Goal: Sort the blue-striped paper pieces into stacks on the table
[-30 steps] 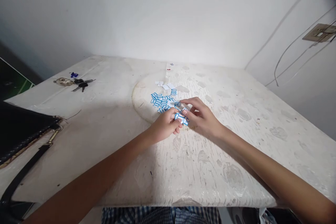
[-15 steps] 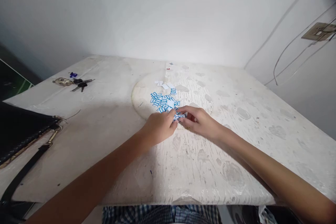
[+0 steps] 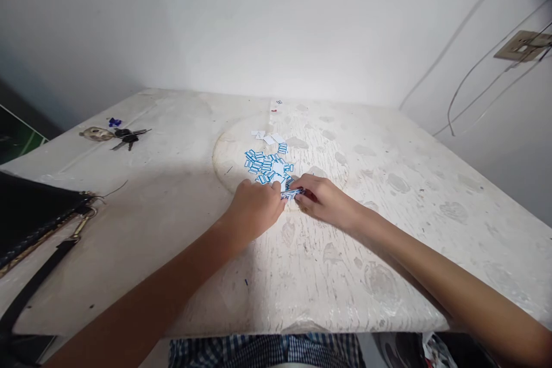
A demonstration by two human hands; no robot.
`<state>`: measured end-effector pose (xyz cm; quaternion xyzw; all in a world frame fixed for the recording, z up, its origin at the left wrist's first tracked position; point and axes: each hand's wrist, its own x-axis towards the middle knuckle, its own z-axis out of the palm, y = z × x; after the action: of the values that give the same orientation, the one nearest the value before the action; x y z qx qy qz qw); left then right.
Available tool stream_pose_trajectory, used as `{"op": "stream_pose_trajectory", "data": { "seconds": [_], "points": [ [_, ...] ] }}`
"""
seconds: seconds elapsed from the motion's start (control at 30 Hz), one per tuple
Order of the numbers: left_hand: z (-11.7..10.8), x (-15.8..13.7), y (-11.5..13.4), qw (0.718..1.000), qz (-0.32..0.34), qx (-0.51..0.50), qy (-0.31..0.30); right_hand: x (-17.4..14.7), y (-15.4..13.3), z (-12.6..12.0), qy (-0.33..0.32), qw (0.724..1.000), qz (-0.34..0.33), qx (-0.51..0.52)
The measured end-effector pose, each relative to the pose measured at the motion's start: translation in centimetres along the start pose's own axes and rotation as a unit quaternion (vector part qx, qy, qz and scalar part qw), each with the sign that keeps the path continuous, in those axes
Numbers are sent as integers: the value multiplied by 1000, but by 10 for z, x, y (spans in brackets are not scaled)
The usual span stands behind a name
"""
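Between my two hands is a small stack of blue-and-white paper slips [image 3: 292, 193]. My left hand [image 3: 257, 204] pinches its left end, fingers curled in. At the right end, my right hand [image 3: 318, 195] grips it between thumb and fingertips. Just beyond my hands lies a loose pile of white slips with blue outlines [image 3: 265, 165], spread flat on the table. A few plain white slips [image 3: 268, 138] lie behind that pile. How many slips are in the held stack cannot be made out.
The worn white table [image 3: 366, 264] meets a wall at the back. Keys [image 3: 128, 137] with an oval tag [image 3: 98, 134] lie at the left. A black bag [image 3: 41, 207] with a strap rests at the left edge. Cables hang by a wall socket [image 3: 520, 46].
The slips between my fingers now look more evenly lined up in a narrow stack. My hands stay at nearly the same place; the view has shifted slightly.
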<state>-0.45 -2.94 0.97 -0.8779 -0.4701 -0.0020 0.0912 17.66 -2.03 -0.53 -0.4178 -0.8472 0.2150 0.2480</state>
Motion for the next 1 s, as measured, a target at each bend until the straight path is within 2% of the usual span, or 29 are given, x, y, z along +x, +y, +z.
{"op": "stream_pose_trajectory", "data": {
  "seconds": [0.17, 0.43, 0.7, 1.0],
  "points": [
    [2, 1, 3, 1000, -11, -14, -24, 0, 1, 3, 9, 1000, -12, 10],
    [-1, -1, 2, 1000, -18, -20, -8, -2, 1, 9, 7, 999, -29, -17],
    [-14, -5, -5, 994, 29, -25, -101, -2, 3, 12, 19, 998, -50, -20],
    [-9, -3, -5, 994, 16, -43, -97, -2, 4, 14, 23, 998, -63, -13]
  ]
}}
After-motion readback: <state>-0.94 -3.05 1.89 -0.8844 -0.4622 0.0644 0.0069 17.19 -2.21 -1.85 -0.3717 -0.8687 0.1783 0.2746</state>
